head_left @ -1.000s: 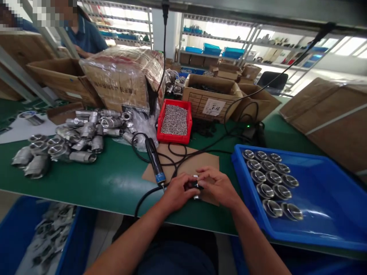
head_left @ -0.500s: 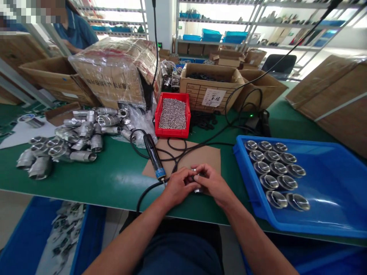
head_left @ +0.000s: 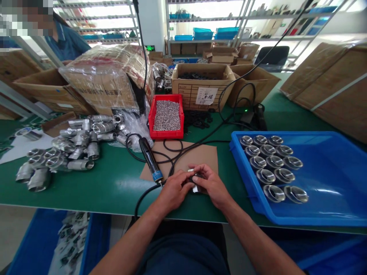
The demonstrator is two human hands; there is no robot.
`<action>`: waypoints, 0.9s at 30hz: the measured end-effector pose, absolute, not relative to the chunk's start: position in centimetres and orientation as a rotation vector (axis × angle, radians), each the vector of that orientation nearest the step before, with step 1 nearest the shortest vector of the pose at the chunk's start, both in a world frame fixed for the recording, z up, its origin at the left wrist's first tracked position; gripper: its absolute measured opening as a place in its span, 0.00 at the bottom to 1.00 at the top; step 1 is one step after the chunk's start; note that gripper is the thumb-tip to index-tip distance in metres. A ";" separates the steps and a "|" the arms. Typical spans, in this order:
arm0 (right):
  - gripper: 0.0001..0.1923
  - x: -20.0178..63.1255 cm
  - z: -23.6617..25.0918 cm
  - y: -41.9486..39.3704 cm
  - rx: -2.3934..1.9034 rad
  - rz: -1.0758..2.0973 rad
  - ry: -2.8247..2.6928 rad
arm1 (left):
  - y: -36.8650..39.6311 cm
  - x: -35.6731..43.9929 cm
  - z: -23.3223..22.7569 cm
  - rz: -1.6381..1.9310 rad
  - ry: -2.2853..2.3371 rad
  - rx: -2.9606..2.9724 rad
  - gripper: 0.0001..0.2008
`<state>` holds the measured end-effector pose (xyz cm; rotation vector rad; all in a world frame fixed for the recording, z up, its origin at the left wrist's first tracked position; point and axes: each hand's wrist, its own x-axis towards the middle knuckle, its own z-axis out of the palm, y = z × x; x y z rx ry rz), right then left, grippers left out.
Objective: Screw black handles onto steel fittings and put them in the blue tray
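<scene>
1. Surface: your green bench [head_left: 106,191], taking the red bin [head_left: 166,134] as reference. A flat cardboard sheet [head_left: 208,154] lies on the near side of the red bin; a black-handled power screwdriver [head_left: 149,158] lies across the sheet's left edge, nearer you than the bin.
2. Room: metal shelving [head_left: 200,40] stands well beyond the red bin; a dark chair [head_left: 272,57] is beyond it to the right, a co-worker in a blue shirt [head_left: 69,42] beyond it to the left.
3. Red bin: heaped with tiny metal pieces [head_left: 167,114].
4. Open carton [head_left: 186,95], just behind the red bin and to its right: dark pieces inside, white label on front.
5. Blue tray [head_left: 329,183], right of the red bin and nearer you: thirteen round metal parts [head_left: 275,161] in its left portion.
6. Loose metal fittings [head_left: 82,139]: piled left of the red bin.
7. Your grip: left hand [head_left: 175,189] and right hand [head_left: 210,182] both pinch one small part [head_left: 195,188], nearer you than the red bin, slightly right of it; fingers hide its shape.
</scene>
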<state>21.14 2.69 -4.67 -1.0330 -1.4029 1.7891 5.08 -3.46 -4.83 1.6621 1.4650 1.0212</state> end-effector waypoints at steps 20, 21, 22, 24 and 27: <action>0.17 22.8 -6.6 3.7 -0.886 1.691 -1.623 | -0.6 -5.1 -2.9 0.892 2.564 1.099 0.43; 0.17 22.8 -6.6 3.7 -0.884 1.684 -1.624 | -0.2 -5.3 -3.6 1.014 2.502 0.995 0.46; 0.17 22.7 -6.6 3.7 -0.885 1.675 -1.625 | 0.0 -5.3 -4.3 1.153 2.427 0.915 0.47; 0.17 22.7 -6.6 3.7 -0.885 1.660 -1.627 | 0.2 -4.8 -5.1 1.392 2.275 0.826 0.41; 0.17 22.7 -6.7 3.7 -0.873 1.655 -1.613 | -0.2 -3.3 -4.2 1.559 2.065 0.816 0.27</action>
